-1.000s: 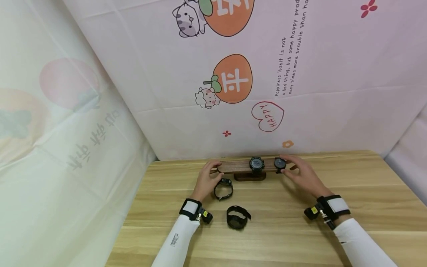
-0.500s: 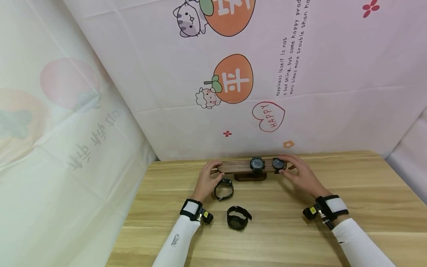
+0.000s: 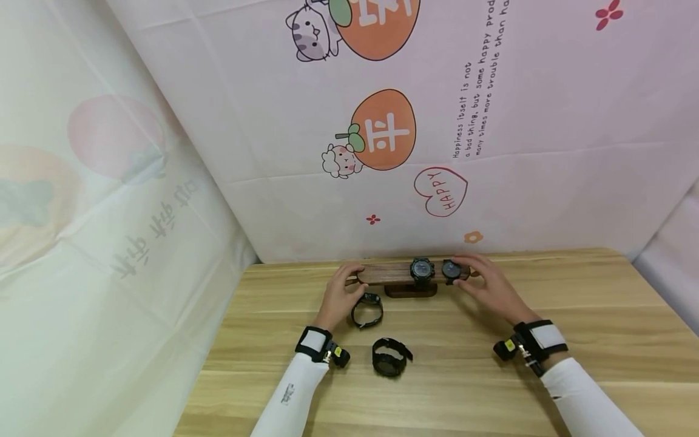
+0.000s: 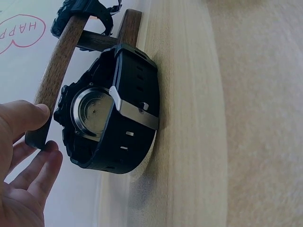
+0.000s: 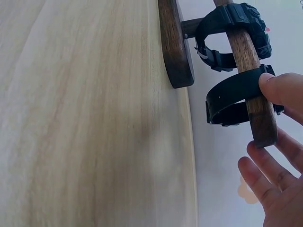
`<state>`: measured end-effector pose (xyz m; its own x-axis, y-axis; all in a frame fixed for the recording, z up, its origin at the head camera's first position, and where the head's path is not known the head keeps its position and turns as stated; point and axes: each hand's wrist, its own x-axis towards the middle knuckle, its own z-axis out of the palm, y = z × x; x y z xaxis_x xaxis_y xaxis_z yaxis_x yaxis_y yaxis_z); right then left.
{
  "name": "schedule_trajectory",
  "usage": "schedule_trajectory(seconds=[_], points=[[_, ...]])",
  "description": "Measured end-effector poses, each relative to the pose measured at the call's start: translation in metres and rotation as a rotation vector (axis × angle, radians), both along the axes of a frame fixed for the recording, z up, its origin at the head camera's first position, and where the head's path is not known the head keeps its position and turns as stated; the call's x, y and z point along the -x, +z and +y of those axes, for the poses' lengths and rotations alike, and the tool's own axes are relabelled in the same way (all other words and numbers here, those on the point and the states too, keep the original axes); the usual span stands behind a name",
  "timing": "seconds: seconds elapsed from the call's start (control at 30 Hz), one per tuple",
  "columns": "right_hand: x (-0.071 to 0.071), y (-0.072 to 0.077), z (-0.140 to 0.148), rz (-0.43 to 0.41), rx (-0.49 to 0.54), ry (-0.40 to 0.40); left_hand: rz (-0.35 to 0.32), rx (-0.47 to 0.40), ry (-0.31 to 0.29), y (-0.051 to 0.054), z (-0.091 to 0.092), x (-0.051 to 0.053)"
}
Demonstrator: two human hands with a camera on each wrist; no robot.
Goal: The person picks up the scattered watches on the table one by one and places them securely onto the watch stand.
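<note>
A dark wooden watch stand point(image 3: 384, 274) with a raised bar and a low base is at the back of the table. My left hand point(image 3: 337, 297) holds the bar's left end between thumb and fingers. At the other end, my right hand point(image 3: 494, 291) pinches a black wristwatch point(image 3: 451, 271) looped around the bar. Another black watch point(image 3: 422, 269) sits on the bar just left of it. In the right wrist view, the pinched watch's strap point(image 5: 232, 92) hangs around the bar, thumb on its edge; the other fingers extend below the bar's tip.
On the table point(image 3: 453, 388), a buckled black watch point(image 3: 371, 298) stands on its side near my left hand, its steel case back point(image 4: 92, 111) showing in the left wrist view. Nearer lies another black watch point(image 3: 389, 364). A printed white cloth point(image 3: 295, 212) hangs right behind the stand.
My right hand has slid the right watch a little leftward along the bar, closer to the middle watch. The left hand keeps its hold on the bar's end.
</note>
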<state>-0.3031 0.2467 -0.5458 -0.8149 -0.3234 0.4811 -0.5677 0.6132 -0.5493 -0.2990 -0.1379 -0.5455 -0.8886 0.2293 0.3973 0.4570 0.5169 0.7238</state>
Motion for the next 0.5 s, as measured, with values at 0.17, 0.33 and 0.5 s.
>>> schedule_trajectory(seconds=[0.17, 0.33, 0.5], points=[[0.0013, -0.0024, -0.0005, -0.002, 0.0, -0.004, -0.005, 0.007, 0.004, -0.0006, -0.0006, 0.0002], [0.0013, -0.0018, -0.0021, -0.018, -0.002, -0.005, -0.021, 0.008, 0.002, 0.0008, -0.0008, 0.0], [0.0006, -0.0009, -0.0041, -0.033, 0.016, 0.0, -0.033, -0.004, 0.0, 0.0013, -0.0007, -0.0002]])
